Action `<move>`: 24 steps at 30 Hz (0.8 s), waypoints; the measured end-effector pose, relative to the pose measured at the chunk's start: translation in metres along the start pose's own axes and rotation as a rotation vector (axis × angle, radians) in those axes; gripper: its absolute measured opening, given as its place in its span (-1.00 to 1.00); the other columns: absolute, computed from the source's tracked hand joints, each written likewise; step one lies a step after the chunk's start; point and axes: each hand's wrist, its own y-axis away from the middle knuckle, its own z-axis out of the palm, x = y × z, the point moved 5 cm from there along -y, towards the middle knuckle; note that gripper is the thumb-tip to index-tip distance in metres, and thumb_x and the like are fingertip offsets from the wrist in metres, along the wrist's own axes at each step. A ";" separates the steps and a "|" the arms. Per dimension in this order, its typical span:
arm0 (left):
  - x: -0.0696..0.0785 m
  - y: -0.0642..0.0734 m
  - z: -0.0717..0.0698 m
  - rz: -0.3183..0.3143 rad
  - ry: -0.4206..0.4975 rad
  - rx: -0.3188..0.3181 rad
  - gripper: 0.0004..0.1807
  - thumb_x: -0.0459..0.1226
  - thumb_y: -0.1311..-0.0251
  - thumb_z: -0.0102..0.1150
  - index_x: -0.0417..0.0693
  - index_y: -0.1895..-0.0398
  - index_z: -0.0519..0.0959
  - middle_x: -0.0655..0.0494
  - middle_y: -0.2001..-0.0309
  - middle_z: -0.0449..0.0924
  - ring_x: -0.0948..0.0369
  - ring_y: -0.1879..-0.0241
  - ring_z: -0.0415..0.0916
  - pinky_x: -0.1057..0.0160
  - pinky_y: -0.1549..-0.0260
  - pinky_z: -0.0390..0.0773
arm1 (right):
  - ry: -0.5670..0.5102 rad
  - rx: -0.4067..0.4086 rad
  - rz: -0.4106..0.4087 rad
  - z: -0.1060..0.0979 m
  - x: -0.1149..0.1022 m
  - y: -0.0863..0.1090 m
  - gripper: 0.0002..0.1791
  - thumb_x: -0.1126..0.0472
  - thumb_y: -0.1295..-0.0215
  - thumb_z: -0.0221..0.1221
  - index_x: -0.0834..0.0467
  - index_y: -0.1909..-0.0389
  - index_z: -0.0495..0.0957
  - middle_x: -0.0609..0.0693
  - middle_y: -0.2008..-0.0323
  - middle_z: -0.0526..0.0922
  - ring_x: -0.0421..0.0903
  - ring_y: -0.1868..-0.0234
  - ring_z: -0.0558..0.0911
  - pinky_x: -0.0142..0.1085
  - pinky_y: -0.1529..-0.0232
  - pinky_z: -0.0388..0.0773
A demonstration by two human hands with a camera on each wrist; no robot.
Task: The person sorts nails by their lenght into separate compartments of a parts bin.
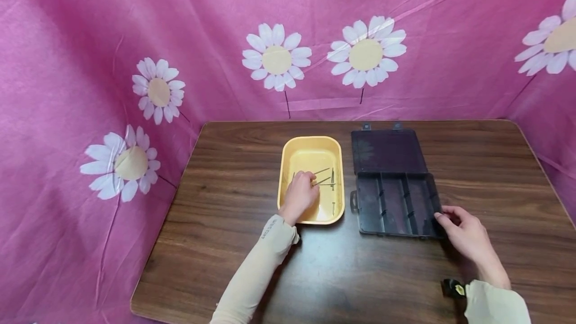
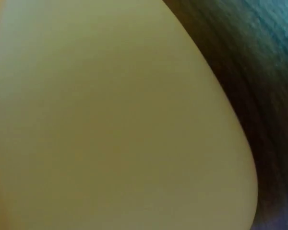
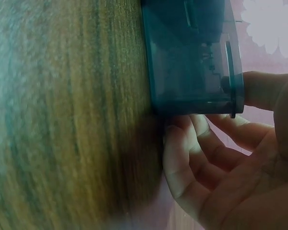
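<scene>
Pink cloth (image 1: 211, 19) printed with white daisies (image 1: 276, 60) hangs around a dark wood-grain tabletop (image 1: 220, 189). From the front left of the yellow tray (image 1: 310, 140), a cream sleeve (image 1: 256, 264) reaches in. The left hand (image 1: 300, 193) is inside the tray with its fingers pointing down among slender metal fasteners (image 1: 333, 176); whether its grip holds one, I cannot tell. These fasteners lie loose on the tray's floor, most of them toward its right side. Just right of the tray sits a dark translucent box (image 1: 393, 206), split by long dividers, its lid (image 1: 389, 150) folded back away from the person. Farther right of the tray, the right hand (image 1: 465, 234) holds the box's near right corner, its grip narrow: thumb at the rim, fingers curled against the outside. Near that wrist is a black strap (image 1: 453, 288).
</scene>
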 end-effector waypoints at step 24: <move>-0.014 -0.017 0.008 -0.016 0.038 -0.027 -0.89 -0.30 0.14 0.24 -0.10 0.47 0.62 0.09 0.39 0.60 0.13 0.27 0.51 0.28 0.23 0.47 | -0.011 -0.076 -0.001 0.004 -0.001 0.000 -0.58 0.03 -0.26 0.02 0.34 0.13 0.46 0.20 0.34 0.58 -0.47 0.53 0.32 -0.48 0.51 0.25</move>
